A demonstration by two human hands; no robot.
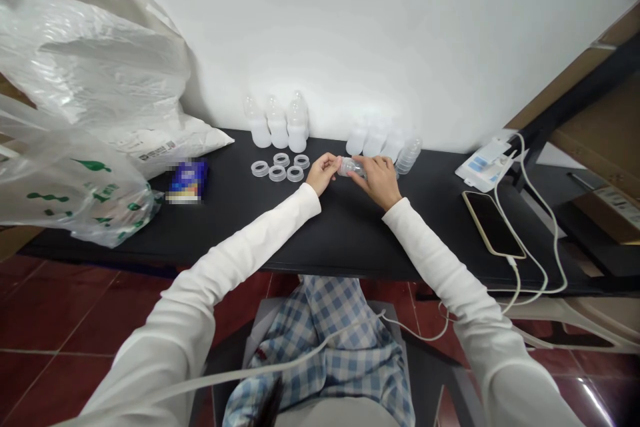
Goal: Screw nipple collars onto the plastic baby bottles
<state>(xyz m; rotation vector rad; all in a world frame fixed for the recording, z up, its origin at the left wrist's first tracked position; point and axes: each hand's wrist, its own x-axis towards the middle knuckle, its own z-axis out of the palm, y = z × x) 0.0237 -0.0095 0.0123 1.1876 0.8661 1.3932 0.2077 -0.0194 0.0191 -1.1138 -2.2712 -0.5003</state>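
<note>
The clear piece (352,167) is between your two hands, lying sideways above the table (225,233), near its middle. Your left hand (323,172) pinches the left end with fingertips and thumb; your right hand (380,180) holds the other end, thumb below and fingers over the top. Your fingers hide part of it, so you cannot tell its whole shape.

Just left of your left hand, five translucent rings (260,174) lie flat in a loose cluster. Behind them, bottles (279,137) with clear domed tops stand upright near the wall (320,33), three in the front row. Beyond your right hand is a group of whitish containers (373,141), partly hidden by it, with a ribbed clear stack (411,155) leaning at their right.

Farther left lie a blue packet (196,179), its print blurred, a white pouch (175,143), a bag with green print (100,203) and a big white bag (100,53). At your far right are an opened white case (483,167) and a phone (493,223) with a white cable (515,273) plugged in.
</note>
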